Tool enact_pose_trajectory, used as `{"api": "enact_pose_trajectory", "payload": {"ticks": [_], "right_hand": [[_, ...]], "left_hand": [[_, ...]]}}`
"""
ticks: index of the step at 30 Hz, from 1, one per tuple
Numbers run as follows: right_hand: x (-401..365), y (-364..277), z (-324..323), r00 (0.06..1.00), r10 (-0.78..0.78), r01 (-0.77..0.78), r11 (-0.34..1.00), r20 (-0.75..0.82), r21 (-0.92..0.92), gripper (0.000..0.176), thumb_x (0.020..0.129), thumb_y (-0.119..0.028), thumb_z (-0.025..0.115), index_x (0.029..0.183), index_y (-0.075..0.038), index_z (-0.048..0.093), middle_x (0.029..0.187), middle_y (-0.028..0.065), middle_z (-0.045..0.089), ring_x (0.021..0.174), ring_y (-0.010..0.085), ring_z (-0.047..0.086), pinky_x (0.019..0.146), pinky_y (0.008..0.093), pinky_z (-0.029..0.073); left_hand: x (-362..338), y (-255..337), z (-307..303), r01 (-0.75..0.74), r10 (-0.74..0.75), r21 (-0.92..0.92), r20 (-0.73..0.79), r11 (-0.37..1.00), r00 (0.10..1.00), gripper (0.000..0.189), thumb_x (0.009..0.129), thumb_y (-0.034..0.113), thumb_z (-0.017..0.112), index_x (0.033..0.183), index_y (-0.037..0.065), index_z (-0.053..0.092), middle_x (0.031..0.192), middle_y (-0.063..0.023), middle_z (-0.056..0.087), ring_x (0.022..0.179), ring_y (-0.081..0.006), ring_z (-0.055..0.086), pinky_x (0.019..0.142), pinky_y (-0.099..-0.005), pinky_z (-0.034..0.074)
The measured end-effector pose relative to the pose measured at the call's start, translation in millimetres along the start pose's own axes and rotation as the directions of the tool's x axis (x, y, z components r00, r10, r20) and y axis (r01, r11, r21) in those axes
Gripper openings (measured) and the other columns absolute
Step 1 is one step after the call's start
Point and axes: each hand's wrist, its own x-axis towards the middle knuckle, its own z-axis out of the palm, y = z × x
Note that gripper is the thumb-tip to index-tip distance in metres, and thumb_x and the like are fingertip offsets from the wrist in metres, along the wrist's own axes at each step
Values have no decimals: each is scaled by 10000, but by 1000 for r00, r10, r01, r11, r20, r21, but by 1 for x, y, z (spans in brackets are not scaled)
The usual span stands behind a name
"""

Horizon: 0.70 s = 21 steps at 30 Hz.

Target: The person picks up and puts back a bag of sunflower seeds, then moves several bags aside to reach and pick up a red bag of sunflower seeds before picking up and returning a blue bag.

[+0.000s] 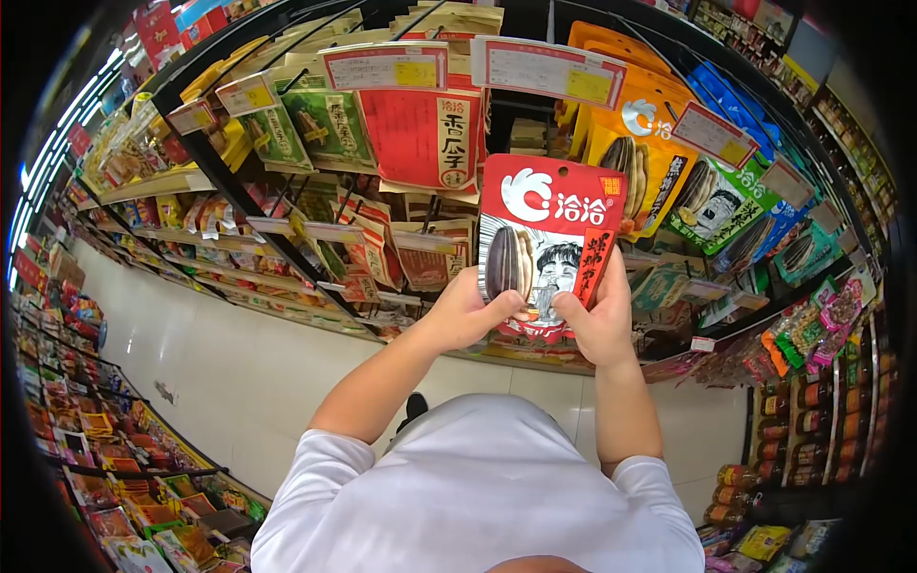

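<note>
A red and white snack packet (549,239) with a picture of sunflower seeds is held upright in front of a rack. My left hand (473,307) grips its lower left edge, the thumb lying on the front. Around its lower right side is my right hand (606,310), with that thumb also on the front. The fingers behind the packet are hidden. Just behind and above it hang a large red packet (420,138) and orange and yellow packets (635,124).
Price tags (549,71) run along the rack's top. Green packets (330,124) hang at its left, and green and blue ones at its right. Lower shelves (229,244) hold more bags. Jars (812,420) stand at the right, and packaged goods (143,497) fill a display at the lower left.
</note>
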Motion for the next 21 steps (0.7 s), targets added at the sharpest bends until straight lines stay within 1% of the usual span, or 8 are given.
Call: {"api": "enact_pose_trajectory", "payload": {"ticks": [2,4,6,8,10,15,18,21], "right_hand": [[1,-1,-2,999,-33,32,999,-24,-35,763,911,-25,722,1538,18,290,1370,116,580,1225,172,607,1049,346,496],[3,-2,-7,991,-103,96,992,-86,-81,720,917,-15,700,1529,19,322,1373,111,580,1210,166,612,1044,337,493],[4,-4,-18,981,-110,99,992,-157,-76,707,920,-17,693,1526,17,331,1361,105,587,1205,164,612,1046,336,489],[7,-8,-20,976,-130,117,989,-174,-86,692,926,-29,691,1522,13,342,1358,104,591,1205,163,611,1045,340,488],[7,-11,-19,970,-149,135,987,-194,-83,679,929,-42,693,1513,13,352,1354,101,591,1200,160,609,1040,339,489],[5,-11,-14,984,-143,131,986,-111,-107,696,922,-64,715,1510,16,351,1359,95,587,1206,158,605,1047,340,486],[3,-14,-11,984,-145,134,985,-101,-107,706,921,-59,717,1514,18,342,1363,99,585,1213,159,605,1051,340,486],[2,-20,-12,988,-133,128,990,-83,-66,723,920,-61,725,1522,19,332,1368,102,584,1222,164,603,1058,341,483]], "left_hand": [[1,9,-4,-81,90,214,-32,974,995,247,1026,239,619,1107,6,633,896,-44,691,784,-99,619,734,-283,530],[3,21,-14,-7,40,163,-202,987,979,279,1009,170,592,1210,-22,609,879,-49,686,737,-101,609,685,-287,528],[5,41,-30,-160,239,293,-257,942,936,335,986,97,587,1301,-15,593,1005,-88,707,857,-156,653,754,-316,553],[24,78,-47,-423,720,811,3,404,694,445,892,21,703,1321,2,587,1048,-100,689,930,-197,666,776,-338,550],[50,127,-51,-370,837,925,265,-82,479,598,776,75,835,1323,50,594,1142,-104,674,1039,-262,650,910,-396,518],[102,192,-51,-233,729,929,370,-287,576,628,693,148,879,1265,134,619,1183,-67,660,1146,-305,606,1108,-471,387],[107,199,-58,-256,621,912,406,-320,670,574,704,126,865,1223,129,620,1195,-52,661,1155,-294,609,1093,-462,411],[108,204,-66,-326,642,897,441,-298,627,474,706,111,860,1137,112,663,1133,-62,699,1108,-301,643,1045,-456,455]]}}
